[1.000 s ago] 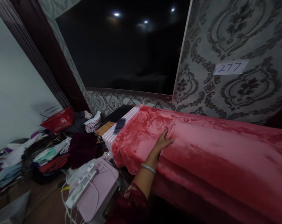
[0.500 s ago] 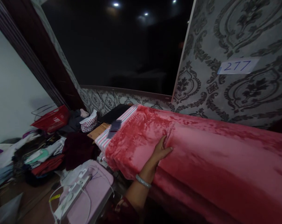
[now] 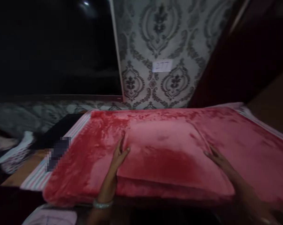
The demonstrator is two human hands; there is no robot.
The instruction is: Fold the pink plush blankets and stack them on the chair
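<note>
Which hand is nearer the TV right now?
The left hand, at the left side of the red cloth bundle; the right hand is at the opposite side, farther from the TV.

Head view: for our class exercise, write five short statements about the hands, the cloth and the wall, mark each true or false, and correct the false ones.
1. The left hand and right hand are at opposite sides of the folded red cloth. True.
2. The paper sign reads 512. False: it reads 277.
3. A bracelet circles the left wrist. True.
4. The folded red cloth lies on bare floor. False: it lies on a red cover.
5. The large screen is dark. True.
</note>
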